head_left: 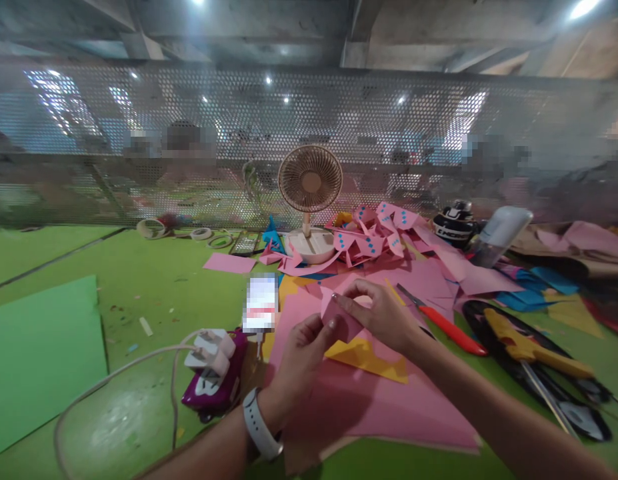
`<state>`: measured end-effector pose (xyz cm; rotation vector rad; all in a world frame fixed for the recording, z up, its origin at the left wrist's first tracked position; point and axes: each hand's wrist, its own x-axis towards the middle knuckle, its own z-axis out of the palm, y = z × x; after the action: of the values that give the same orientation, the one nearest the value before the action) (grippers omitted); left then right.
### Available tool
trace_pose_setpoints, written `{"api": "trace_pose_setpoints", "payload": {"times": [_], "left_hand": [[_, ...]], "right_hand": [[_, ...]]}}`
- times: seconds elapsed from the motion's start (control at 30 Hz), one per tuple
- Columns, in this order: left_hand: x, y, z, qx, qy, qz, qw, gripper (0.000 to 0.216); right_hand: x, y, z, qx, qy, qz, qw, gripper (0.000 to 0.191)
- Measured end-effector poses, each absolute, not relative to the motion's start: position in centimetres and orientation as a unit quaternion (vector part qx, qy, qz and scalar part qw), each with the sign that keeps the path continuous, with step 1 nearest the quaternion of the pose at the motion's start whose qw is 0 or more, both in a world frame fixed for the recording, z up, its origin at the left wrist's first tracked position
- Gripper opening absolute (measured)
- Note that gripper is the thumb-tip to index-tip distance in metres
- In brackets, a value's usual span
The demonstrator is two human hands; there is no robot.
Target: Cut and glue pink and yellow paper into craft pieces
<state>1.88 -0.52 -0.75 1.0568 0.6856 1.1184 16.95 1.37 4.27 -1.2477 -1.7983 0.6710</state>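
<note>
Between my two hands is a small pink piece of paper (345, 325), raised above a larger pink sheet (383, 407). My left hand (309, 343) pinches its lower left edge with thumb and fingers. At its upper edge, my right hand (376, 310) closes thumb and fingertips on the same piece. Below them, a yellow paper strip (373, 360) lies across the pink sheet. Scissors with a red handle (453, 331) rest just right of my right hand.
A phone (260, 303) and a purple power strip with a white plug (213, 393) sit at left. Behind stand a fan (310, 180) and a heap of folded pink paper (373, 233). A yellow glue gun (533, 347) lies on a black tray at right. Green card (43, 360) lies far left.
</note>
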Motion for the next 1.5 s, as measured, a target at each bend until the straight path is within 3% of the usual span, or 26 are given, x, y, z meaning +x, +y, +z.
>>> {"api": "trace_pose_setpoints", "payload": {"times": [0.7, 1.0, 1.5], "left_hand": [[1.8, -0.5, -0.7, 0.463, 0.303, 0.490, 0.673, 0.021], [1.9, -0.7, -0.2, 0.430, 0.302, 0.515, 0.677, 0.024], [1.6, 0.2, -1.1, 0.499, 0.341, 0.517, 0.606, 0.031]], "right_hand": [[18.0, 2.7, 3.5, -0.458, -0.713, 0.371, 0.381, 0.037], [18.4, 2.9, 3.0, -0.422, -0.682, 0.462, 0.378, 0.024], [17.7, 2.0, 3.8, -0.424, -0.728, 0.386, 0.377, 0.019]]}}
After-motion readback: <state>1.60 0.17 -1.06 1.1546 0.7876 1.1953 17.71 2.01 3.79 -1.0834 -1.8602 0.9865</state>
